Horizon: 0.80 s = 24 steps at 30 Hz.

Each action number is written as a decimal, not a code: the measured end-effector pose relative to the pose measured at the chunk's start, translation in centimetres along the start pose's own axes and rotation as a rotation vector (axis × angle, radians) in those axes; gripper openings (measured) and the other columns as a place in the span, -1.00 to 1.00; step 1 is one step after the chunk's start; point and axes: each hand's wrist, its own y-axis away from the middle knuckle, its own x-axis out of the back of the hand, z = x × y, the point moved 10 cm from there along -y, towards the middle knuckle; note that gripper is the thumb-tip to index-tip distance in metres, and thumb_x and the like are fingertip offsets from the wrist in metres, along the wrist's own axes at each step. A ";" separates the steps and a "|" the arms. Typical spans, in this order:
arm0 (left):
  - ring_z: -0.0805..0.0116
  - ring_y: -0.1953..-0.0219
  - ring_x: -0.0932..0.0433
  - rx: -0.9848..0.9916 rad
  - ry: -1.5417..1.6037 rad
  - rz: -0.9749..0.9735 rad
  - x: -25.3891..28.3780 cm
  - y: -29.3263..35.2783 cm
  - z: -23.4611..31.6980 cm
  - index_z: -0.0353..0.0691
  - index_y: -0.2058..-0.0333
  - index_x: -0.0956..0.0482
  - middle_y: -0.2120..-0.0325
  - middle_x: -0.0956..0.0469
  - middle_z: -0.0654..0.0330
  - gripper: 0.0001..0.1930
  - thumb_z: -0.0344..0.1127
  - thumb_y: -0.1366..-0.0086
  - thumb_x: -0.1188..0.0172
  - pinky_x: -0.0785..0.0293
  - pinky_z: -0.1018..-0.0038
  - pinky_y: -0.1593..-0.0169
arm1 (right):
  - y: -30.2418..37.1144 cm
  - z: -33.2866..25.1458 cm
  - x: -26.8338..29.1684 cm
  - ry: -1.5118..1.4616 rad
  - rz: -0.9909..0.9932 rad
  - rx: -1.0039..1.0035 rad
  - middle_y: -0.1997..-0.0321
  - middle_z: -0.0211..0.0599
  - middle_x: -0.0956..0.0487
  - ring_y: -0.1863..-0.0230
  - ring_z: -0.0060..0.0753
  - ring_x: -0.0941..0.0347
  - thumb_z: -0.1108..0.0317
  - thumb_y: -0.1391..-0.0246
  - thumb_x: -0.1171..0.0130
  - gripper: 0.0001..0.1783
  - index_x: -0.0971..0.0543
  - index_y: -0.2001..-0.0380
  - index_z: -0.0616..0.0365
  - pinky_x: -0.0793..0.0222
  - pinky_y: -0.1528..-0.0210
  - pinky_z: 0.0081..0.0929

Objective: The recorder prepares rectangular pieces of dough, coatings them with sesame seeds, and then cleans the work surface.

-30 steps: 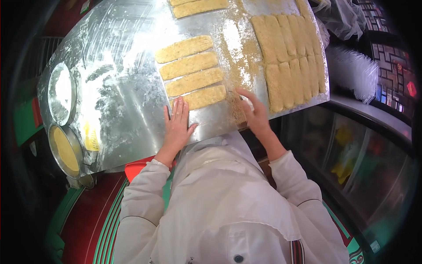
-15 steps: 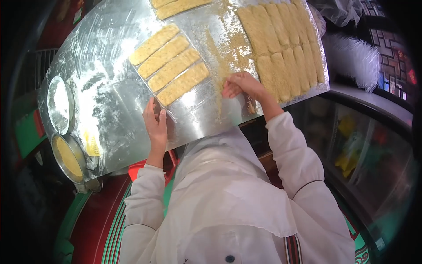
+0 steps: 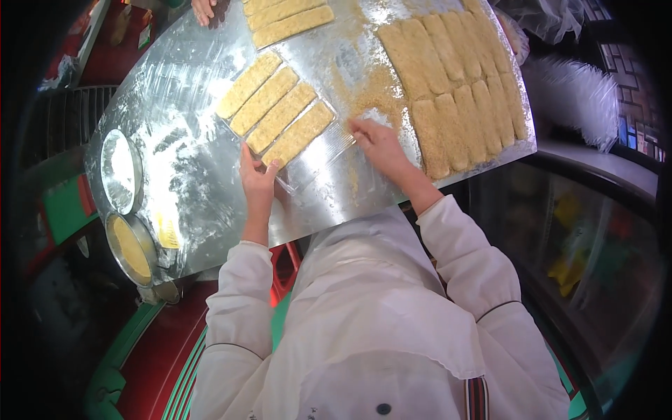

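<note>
Several crumb-coated, flat yellow dough strips (image 3: 274,101) lie side by side in a shallow clear plastic tray (image 3: 311,164) on the metal table. My left hand (image 3: 257,178) grips the near left corner of this tray, fingers along its edge and thumb beside the nearest strip. At the tray's right edge is my right hand (image 3: 381,148), its fingers curled in with the tips at the rim; the palm is hidden. A large block of similar strips (image 3: 458,91), packed close in two rows, lies to the right of that hand.
More strips (image 3: 290,17) lie beyond the tray. A round metal pan (image 3: 120,171) with white powder and a metal bowl (image 3: 131,250) of yellow crumbs stand at the table's left edge. Another person's hand (image 3: 204,10) rests at the far edge. Loose crumbs (image 3: 385,87) cover the table's middle.
My right hand has moved left and curled against the tray's right edge. My left thumb has come in over the tray's near corner. Another person's hand now shows at the far edge.
</note>
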 end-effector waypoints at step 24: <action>0.08 -0.42 0.14 -0.489 -0.578 -0.420 -15.2 3.2 14.1 -0.29 -0.32 -0.01 -0.37 0.07 0.02 -0.23 0.01 -0.27 -0.06 0.36 -0.08 -0.36 | 12.1 4.3 5.5 -0.027 -0.022 -0.028 0.27 -0.21 -0.53 0.25 -0.19 -0.50 0.45 -0.16 -0.02 -0.84 -0.54 0.21 0.18 -0.43 0.25 -0.37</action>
